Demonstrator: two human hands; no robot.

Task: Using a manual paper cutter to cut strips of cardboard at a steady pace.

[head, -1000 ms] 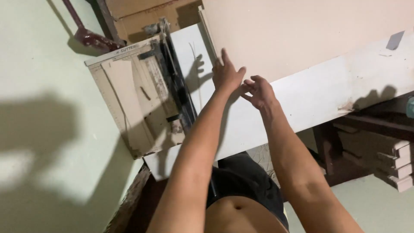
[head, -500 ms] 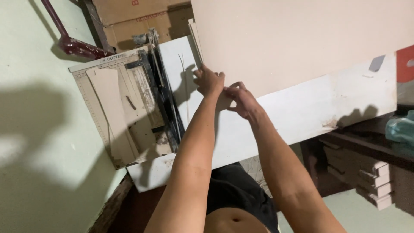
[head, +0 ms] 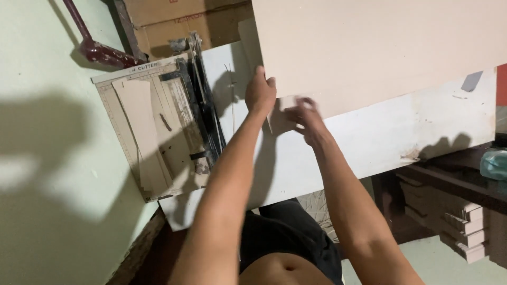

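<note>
A large beige board (head: 380,47) lies across the white table (head: 401,137). My left hand (head: 260,94) is curled on the board's near left corner. My right hand (head: 309,120), blurred, holds a small beige card piece (head: 281,113) just under the board's edge, between my two hands. To the left of my left forearm stands a paper cutter (head: 158,132) with a black blade arm (head: 203,111) and a strip of card on its bed.
Brown cardboard boxes (head: 174,26) and a dark red metal bar (head: 97,47) sit beyond the cutter. A pale green wall or floor (head: 47,158) fills the left. Stacked card pieces (head: 459,227) lie under the table at the right, below a greenish plastic object (head: 494,163).
My hands, held together a moment ago, have parted. The left has gone up to the board's corner and the right has come back with the small card piece. The view has shifted.
</note>
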